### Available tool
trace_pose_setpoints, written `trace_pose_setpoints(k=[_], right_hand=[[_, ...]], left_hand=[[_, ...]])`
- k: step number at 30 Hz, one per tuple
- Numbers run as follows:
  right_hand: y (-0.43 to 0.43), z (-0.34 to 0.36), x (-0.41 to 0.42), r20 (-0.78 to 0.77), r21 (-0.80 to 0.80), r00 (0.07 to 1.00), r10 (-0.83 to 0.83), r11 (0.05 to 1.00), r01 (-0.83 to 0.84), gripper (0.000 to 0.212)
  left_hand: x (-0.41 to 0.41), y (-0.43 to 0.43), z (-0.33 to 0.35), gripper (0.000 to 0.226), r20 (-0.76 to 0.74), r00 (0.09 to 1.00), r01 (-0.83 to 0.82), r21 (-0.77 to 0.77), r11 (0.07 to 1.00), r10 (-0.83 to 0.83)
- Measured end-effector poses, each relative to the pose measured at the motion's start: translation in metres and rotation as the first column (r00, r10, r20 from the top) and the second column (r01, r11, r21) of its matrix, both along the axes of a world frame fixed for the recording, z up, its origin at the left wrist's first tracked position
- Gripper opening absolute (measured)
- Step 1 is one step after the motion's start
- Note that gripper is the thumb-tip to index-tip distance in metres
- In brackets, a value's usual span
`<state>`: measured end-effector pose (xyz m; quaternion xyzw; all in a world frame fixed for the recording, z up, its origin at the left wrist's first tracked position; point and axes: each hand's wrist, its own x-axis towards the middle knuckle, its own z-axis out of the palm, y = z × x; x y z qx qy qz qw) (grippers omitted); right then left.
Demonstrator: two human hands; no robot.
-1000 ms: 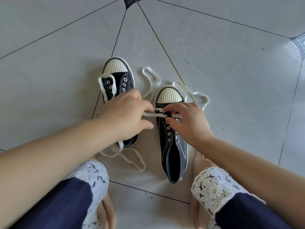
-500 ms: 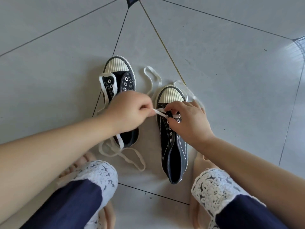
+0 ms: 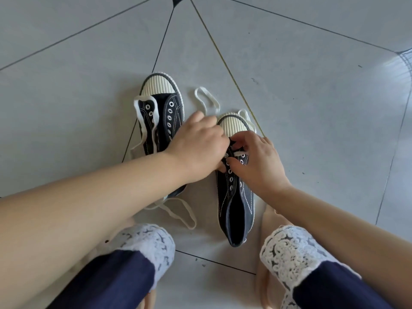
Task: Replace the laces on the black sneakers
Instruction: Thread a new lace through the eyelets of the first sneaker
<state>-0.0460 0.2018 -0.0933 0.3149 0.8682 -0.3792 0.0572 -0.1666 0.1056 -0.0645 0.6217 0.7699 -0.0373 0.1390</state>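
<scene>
2 sneakers stand side by side on the floor (image 3: 312, 130), toes away from the person. The left sneaker (image 3: 160, 121) sits further away than the right sneaker (image 3: 236, 197). The left lace (image 3: 136, 112) drapes over the left sneaker's outer edge and trails on the floor by its heel. The right lace (image 3: 239, 154) loops on the floor around the right sneaker's toe. The left hand (image 3: 198, 150) and the right hand (image 3: 256, 166) meet over the right sneaker's front eyelets.

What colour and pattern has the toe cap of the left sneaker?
The toe cap is cream-white with fine ribs; the head view shows it.
</scene>
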Motion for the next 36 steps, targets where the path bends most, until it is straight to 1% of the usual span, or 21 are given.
trace_pose_setpoints(k=[1, 2, 4, 7, 9, 11, 13, 15, 18, 19, 20, 22, 24, 25, 27, 28, 30, 32, 34, 36], right_hand=[[0.000, 0.000, 0.000, 0.004, -0.002, 1.000, -0.004, 1.000, 0.004, 0.038], [0.000, 0.000, -0.001, 0.007, 0.002, 1.000, -0.001, 1.000, 0.001, 0.038], [0.001, 0.000, -0.001, 0.017, 0.027, 1.000, 0.023, 0.999, -0.023, 0.038], [0.003, 0.002, 0.001, 0.032, 0.057, 0.998, 0.046, 0.997, -0.048, 0.036], [0.004, 0.004, 0.001, 0.027, 0.054, 0.999, 0.039, 0.998, -0.041, 0.036], [0.004, 0.004, 0.002, 0.026, 0.058, 0.999, 0.041, 0.997, -0.042, 0.036], [0.003, 0.004, 0.001, 0.034, 0.059, 0.998, 0.044, 0.997, -0.046, 0.036], [0.001, 0.003, -0.001, 0.041, 0.058, 0.998, 0.051, 0.997, -0.053, 0.038], [0.001, 0.002, -0.001, 0.032, 0.079, 0.998, 0.050, 0.995, -0.053, 0.042], [0.001, 0.002, 0.000, 0.020, 0.095, 0.999, 0.039, 0.995, -0.040, 0.044], [0.000, 0.001, 0.002, 0.003, 0.113, 1.000, 0.021, 0.993, -0.021, 0.047], [-0.003, 0.001, 0.006, -0.028, 0.138, 0.999, -0.035, 0.990, 0.039, 0.050], [-0.005, 0.000, 0.007, -0.036, 0.127, 0.996, -0.084, 0.988, 0.088, 0.048], [-0.005, -0.001, 0.008, -0.022, 0.104, 0.995, -0.099, 0.989, 0.101, 0.046], [-0.004, -0.002, 0.007, 0.030, 0.030, 0.992, -0.123, 0.992, 0.123, 0.042], [-0.002, -0.002, 0.008, 0.040, -0.001, 0.990, -0.134, 0.991, 0.134, 0.041], [0.000, -0.003, 0.010, 0.021, -0.030, 0.990, -0.138, 0.990, 0.139, 0.039], [0.000, -0.002, 0.012, 0.003, -0.047, 0.991, -0.136, 0.990, 0.136, 0.038], [0.001, -0.003, 0.013, -0.009, -0.060, 0.990, -0.143, 0.988, 0.142, 0.038], [0.001, -0.004, 0.013, -0.016, -0.063, 0.989, -0.147, 0.987, 0.146, 0.039]], left_hand=[[0.003, 0.005, -0.004, 0.014, 0.026, 1.000, 0.013, -0.008, 1.000, -0.013], [0.005, 0.007, -0.008, 0.012, 0.041, 0.999, 0.006, -0.031, 1.000, -0.005], [0.002, 0.002, -0.011, 0.021, 0.091, 0.995, -0.042, -0.022, 0.999, 0.044], [-0.018, -0.019, 0.006, 0.037, 0.211, 0.967, -0.160, 0.076, 0.984, 0.141], [-0.031, -0.038, 0.021, 0.037, 0.236, 0.960, -0.197, 0.178, 0.964, 0.153], [-0.038, -0.055, 0.031, 0.035, 0.244, 0.950, -0.248, 0.205, 0.947, 0.196], [-0.039, -0.063, 0.033, 0.036, 0.213, 0.947, -0.280, 0.183, 0.942, 0.240], [-0.034, -0.061, 0.031, 0.041, 0.145, 0.963, -0.245, 0.134, 0.960, 0.226], [-0.018, -0.034, 0.021, 0.058, 0.024, 0.994, -0.109, 0.054, 0.993, 0.107], [-0.010, -0.024, 0.018, 0.058, -0.004, 0.999, -0.051, 0.023, 0.998, 0.051], [-0.002, -0.015, 0.014, 0.047, -0.021, 1.000, 0.015, 0.016, 1.000, -0.014], [0.009, -0.002, 0.004, 0.011, -0.117, 0.989, 0.086, -0.062, 0.994, -0.093], [0.012, 0.004, 0.001, 0.019, -0.157, 0.984, 0.065, -0.092, 0.994, -0.079], [0.011, 0.005, -0.001, 0.020, -0.137, 0.989, 0.042, -0.073, 0.996, -0.052], [0.008, 0.004, -0.013, 0.020, 0.004, 0.999, -0.051, -0.073, 0.996, 0.052], [0.005, 0.001, -0.013, 0.020, 0.094, 0.988, -0.113, -0.078, 0.991, 0.120], [-0.004, -0.009, -0.006, 0.028, 0.184, 0.969, -0.163, -0.022, 0.986, 0.164], [-0.015, -0.025, 0.009, 0.032, 0.220, 0.961, -0.185, 0.053, 0.981, 0.170], [-0.029, -0.044, 0.020, 0.034, 0.196, 0.963, -0.219, 0.159, 0.963, 0.186], [-0.038, -0.059, 0.028, 0.036, 0.169, 0.971, -0.196, 0.139, 0.971, 0.171]])
